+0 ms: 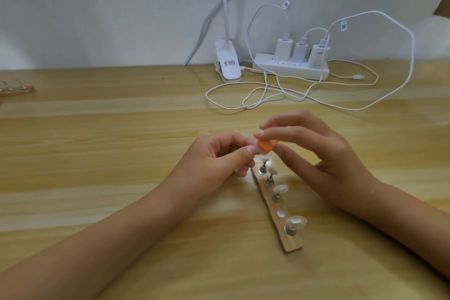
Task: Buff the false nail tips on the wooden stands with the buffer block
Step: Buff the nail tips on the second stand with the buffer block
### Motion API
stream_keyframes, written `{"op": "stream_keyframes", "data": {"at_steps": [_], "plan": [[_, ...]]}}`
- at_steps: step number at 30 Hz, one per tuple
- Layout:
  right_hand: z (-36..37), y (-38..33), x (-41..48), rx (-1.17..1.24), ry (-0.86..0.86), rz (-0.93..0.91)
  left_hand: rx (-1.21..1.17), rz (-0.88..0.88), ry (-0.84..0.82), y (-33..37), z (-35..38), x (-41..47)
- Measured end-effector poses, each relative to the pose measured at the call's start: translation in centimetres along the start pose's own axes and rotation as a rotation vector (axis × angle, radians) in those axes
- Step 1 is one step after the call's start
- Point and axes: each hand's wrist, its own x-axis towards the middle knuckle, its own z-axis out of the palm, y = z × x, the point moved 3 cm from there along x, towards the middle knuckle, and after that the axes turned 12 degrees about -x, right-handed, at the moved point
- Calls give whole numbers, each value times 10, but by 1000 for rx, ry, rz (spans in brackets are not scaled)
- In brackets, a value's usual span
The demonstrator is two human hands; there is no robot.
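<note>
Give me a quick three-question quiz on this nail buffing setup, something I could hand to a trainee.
1. Multiple choice: which hand holds the orange buffer block? A: left. B: right. C: neither.
2. True or false: one spot on the wooden stand has no holder on it.
3. Fill in: the number of chargers plugged into the power strip is ____.

Key
1. B, the right hand.
2. True, the second spot from the near end is bare.
3. Three.
</note>
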Motion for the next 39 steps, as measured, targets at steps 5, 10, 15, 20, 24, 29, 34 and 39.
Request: {"op": "stream_keyframes", "data": {"at_steps": [5, 10, 15, 20, 24, 29, 34, 39], "plan": [[1, 8, -1, 64, -41, 135, 18, 0, -20, -1, 1, -1], [2, 11, 1, 199, -64, 203, 46, -2, -9, -1, 1, -1], [6, 4, 1, 359, -53, 226, 54, 1, -12, -1, 1, -1], [3, 7, 2, 311, -51, 243, 66, -1, -6, -1, 1, -1], [3, 0, 1, 240, -66, 139, 80, 11, -26, 1, 3, -1], [3, 6, 1, 277, -72, 230, 77, -3, -12, -1, 2, -1], [3, 1, 2, 234, -71, 167, 94, 8, -15, 0, 1, 0], [4, 0, 1, 283, -60, 191, 82, 12, -34, 0, 2, -2]]}}
